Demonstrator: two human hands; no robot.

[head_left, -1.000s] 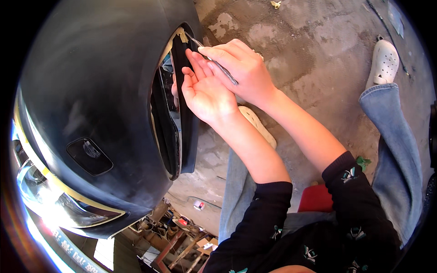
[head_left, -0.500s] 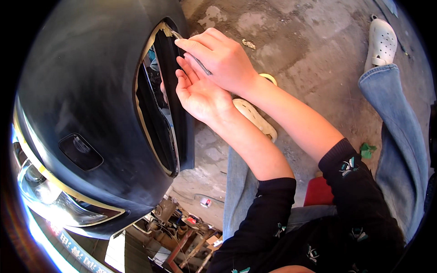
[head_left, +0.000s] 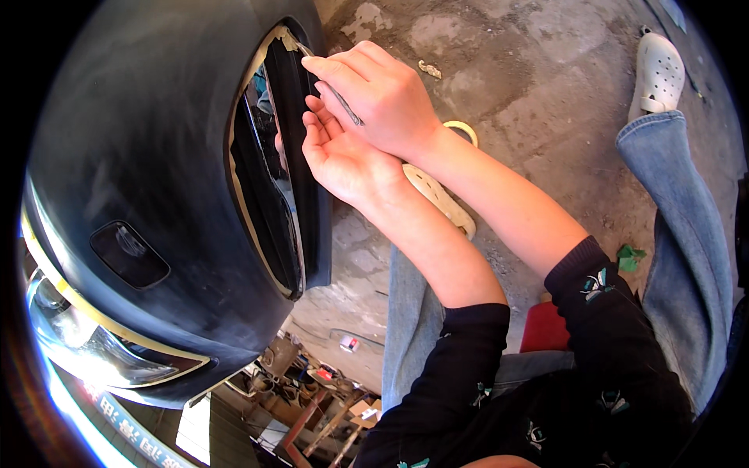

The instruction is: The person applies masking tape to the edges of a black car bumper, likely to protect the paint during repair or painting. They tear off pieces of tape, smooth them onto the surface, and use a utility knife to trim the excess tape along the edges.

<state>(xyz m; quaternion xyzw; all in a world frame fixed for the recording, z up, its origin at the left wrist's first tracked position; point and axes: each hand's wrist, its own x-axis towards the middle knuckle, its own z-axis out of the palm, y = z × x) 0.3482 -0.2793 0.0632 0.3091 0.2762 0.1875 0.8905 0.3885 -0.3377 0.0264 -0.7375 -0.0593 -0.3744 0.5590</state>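
Note:
In my right hand [head_left: 386, 97] is a slim metal hand tool [head_left: 346, 108], pinched near its front end. The tool's tip is at the upper end of a long opening in a dark grey car bumper [head_left: 179, 132], close to the masking tape [head_left: 285, 39] that lines the edge. I cannot tell whether the tip touches the tape. Just under the right hand, my left hand [head_left: 351, 160] is palm up, with its fingers loosely curled and apart and nothing in it. The right wrist crosses over the left hand. A black slatted insert [head_left: 265, 195] lies inside the opening.
More tape borders the headlight [head_left: 94, 343] at lower left. A yellow tape roll [head_left: 466, 129] lies on the concrete floor, partly behind my right wrist. My clog-shod feet flank the work; a green scrap [head_left: 630, 257] lies by my right leg. Clutter [head_left: 320, 390] stands at the bottom.
The bumper sits slightly farther left and higher in view. Both hands keep nearly the same pose, with the tool still at the upper end of the opening.

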